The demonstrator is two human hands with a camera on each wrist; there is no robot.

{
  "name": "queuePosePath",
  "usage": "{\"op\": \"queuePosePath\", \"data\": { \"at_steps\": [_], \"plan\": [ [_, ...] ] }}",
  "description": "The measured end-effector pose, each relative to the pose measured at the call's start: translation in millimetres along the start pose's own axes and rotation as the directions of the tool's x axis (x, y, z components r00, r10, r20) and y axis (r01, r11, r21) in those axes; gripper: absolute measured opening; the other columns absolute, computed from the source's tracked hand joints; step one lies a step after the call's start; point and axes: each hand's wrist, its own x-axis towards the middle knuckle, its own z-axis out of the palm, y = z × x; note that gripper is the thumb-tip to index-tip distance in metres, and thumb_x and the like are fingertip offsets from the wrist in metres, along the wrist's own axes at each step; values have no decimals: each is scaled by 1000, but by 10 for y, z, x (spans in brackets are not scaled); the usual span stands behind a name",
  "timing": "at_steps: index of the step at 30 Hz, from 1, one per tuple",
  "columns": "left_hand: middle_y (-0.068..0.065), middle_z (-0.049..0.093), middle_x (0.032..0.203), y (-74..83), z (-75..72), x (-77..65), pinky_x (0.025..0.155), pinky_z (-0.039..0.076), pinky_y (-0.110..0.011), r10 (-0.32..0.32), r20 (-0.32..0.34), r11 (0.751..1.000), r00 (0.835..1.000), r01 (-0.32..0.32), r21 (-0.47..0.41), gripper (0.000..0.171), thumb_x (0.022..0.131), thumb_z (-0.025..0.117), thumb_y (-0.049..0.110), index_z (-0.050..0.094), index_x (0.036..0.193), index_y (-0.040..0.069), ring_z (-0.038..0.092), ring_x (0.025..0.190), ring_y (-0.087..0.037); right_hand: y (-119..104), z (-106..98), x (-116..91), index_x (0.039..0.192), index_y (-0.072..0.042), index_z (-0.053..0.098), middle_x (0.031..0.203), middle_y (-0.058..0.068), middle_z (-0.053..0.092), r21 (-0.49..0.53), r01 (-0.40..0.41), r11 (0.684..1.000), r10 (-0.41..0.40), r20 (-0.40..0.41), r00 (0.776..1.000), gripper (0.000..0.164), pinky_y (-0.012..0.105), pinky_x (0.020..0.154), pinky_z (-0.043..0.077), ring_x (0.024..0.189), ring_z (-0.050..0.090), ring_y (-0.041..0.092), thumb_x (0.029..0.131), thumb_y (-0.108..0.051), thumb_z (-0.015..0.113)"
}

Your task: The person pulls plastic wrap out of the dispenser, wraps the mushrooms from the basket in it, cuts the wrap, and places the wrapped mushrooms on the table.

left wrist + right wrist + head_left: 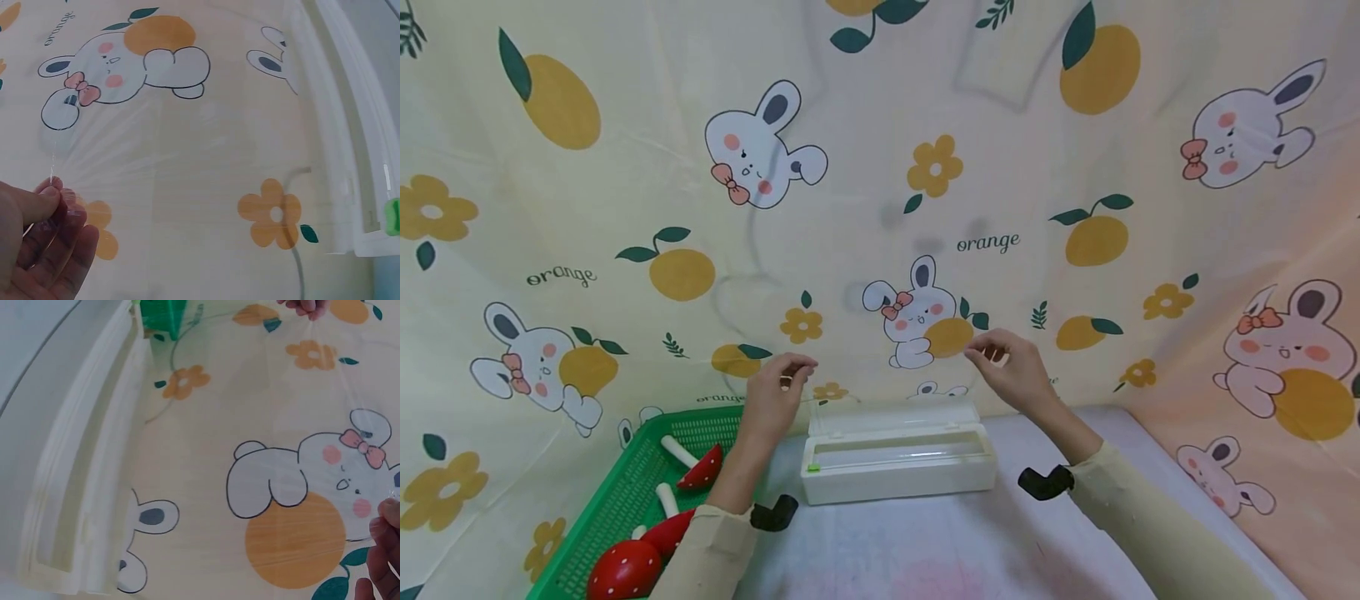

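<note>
A sheet of clear cling film (156,150) stretches between my two raised hands, creased where it gathers at the fingers. My left hand (772,390) pinches one corner between thumb and fingertips. At the opposite corner my right hand (1013,368) pinches the film too. Below and between the hands stands a long white cling film dispenser (898,482), its see-through lid (895,418) raised at the back. A small green slider (813,468) sits at the left end of its front edge. From the dispenser the film rises, showing the patterned backdrop through it.
On the left, a green plastic basket (597,475) holds several red, white-dotted toy pieces (625,568) with white stems. My left forearm overlaps the basket's right side. The white table (880,542) runs back to a patterned cloth (865,225) hanging behind the dispenser.
</note>
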Motion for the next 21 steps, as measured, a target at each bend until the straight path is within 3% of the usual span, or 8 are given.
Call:
{"op": "queuePosePath", "data": {
  "at_steps": [5, 11, 21],
  "plan": [
    [-6, 78, 114, 47, -45, 18, 90, 60, -42, 0, -7, 1000, 1000, 0, -16, 13, 105, 70, 8, 77, 116, 10, 71, 100, -23, -45, -22, 36, 106, -6, 78, 99, 7, 75, 8, 6, 1000, -6, -20, 1000, 7, 38, 81, 54, 87, 59, 22, 101, -10, 77],
    [-6, 78, 114, 94, -90, 21, 89, 60, -39, 30, -33, 999, 999, -31, -21, 14, 105, 70, 8, 78, 116, 9, 71, 98, -22, -97, -49, 66, 108, -6, 79, 101, 7, 76, 4, 11, 1000, -11, -44, 999, 9, 28, 79, 51, 87, 60, 21, 101, -12, 77],
    [-3, 78, 114, 132, -155, -8, 83, 58, -34, 88, -39, 996, 995, -88, -7, 13, 105, 72, 12, 79, 115, 12, 71, 96, -20, -131, -99, 92, 108, -5, 79, 105, 9, 76, 16, 29, 999, -28, -54, 998, 11, 30, 85, 49, 94, 60, 21, 101, -13, 77]
  ]
}}
